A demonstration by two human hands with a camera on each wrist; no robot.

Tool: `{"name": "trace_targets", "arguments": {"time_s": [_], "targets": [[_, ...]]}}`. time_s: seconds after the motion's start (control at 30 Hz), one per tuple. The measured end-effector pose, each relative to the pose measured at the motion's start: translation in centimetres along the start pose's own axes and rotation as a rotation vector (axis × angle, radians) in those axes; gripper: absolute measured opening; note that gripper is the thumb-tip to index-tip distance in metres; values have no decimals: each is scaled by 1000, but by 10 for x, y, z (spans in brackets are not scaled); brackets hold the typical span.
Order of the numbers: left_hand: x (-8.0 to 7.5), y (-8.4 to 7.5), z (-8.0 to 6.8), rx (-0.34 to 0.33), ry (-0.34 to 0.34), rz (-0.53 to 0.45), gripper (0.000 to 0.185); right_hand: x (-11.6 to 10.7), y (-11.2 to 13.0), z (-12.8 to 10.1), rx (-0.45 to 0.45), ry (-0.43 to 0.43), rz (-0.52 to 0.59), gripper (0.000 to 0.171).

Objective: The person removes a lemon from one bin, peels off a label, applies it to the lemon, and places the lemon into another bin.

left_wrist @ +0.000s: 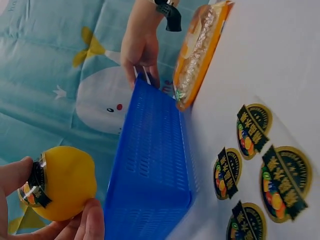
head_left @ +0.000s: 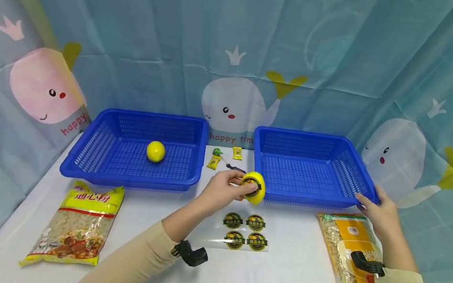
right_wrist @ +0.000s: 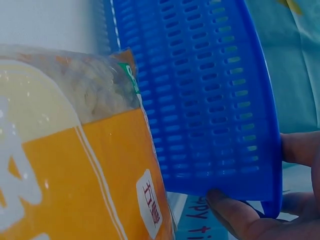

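A yellow lemon [head_left: 259, 199] with a round black-and-gold sticker [head_left: 251, 183] on its side is held between the thumb and fingers of my left hand [head_left: 219, 191]. The left wrist view shows the lemon [left_wrist: 75, 182] close up, near the front of the right blue basket [head_left: 305, 200]. My right hand [head_left: 384, 224] grips that basket at its front right corner; in the right wrist view, thumb and fingers lie about the rim [right_wrist: 272, 125]. Under the left hand lies a clear sheet with several matching stickers [head_left: 256, 222].
A left blue basket [head_left: 129, 181] holds another lemon [head_left: 155, 151]. Yellow-wrapped candies [head_left: 237, 152] and a green lollipop [head_left: 217, 152] lie between the baskets. A pasta bag [head_left: 79, 227] lies front left, an orange bag [head_left: 351, 256] front right. A curtain [head_left: 159, 30] hangs behind.
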State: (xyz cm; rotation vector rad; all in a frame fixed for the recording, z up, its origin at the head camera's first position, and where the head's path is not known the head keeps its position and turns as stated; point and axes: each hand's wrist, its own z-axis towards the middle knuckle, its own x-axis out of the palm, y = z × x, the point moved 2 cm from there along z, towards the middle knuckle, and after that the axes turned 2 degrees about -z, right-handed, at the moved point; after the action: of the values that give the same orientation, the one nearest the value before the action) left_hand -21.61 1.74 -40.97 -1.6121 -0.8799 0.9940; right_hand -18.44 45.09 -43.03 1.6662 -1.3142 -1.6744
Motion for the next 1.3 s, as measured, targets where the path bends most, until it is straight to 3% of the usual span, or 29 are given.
{"name": "trace_targets", "arguments": {"time_s": [0.27,0.6,0.77,1.0,1.13,1.3], "targets": [[18,-20,29,-27,-50,28,68,3,3,0,-11,16,-25,86],[32,-25,42,-33,-157,51,70,6,7,3,-50,52,-3,86],[35,-21,43,-16,-113,86,68,2,3,1,-34,50,-6,86],[35,-18,41,-14,-54,30,68,-1,0,2,-4,25,-34,89],[29,-14,38,-15,2,-7,70,-2,-2,3,-2,29,-37,89],[14,-11,29,30,94,-25,68,-1,-2,2,-8,25,-45,90]]}}
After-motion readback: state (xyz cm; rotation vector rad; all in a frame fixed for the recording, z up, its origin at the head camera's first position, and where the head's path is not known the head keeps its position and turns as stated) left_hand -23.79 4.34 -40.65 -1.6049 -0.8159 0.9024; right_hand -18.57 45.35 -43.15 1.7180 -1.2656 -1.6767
